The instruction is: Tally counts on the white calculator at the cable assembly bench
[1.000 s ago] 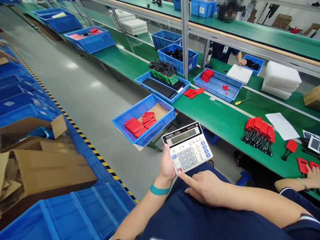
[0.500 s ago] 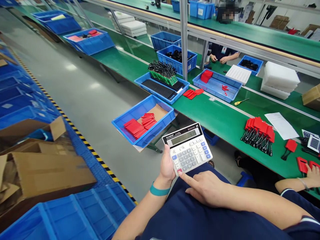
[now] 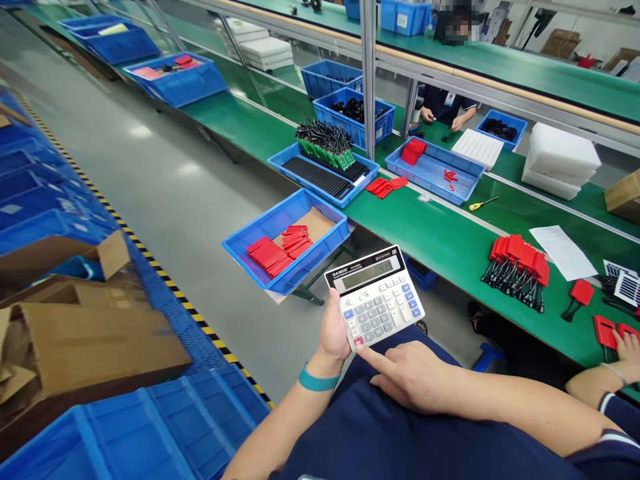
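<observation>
A white calculator with grey, blue and red keys is tilted in front of my body, digits showing on its display. My left hand, with a teal band at the wrist, grips the calculator's left edge, thumb on top and fingers hidden beneath. The index finger of my right hand points at the red key in the lower left corner, at or touching it. The other fingers of that hand are curled and hold nothing visible.
Beyond the calculator, a blue tray holds red parts. The green bench carries red pieces with black cables. Cardboard boxes stand at left. A co-worker's hand touches red parts at right; another person sits across the bench.
The far person's hands have moved apart. The near co-worker's forearm at the right has shifted slightly right. My hands and the calculator look almost unchanged.
</observation>
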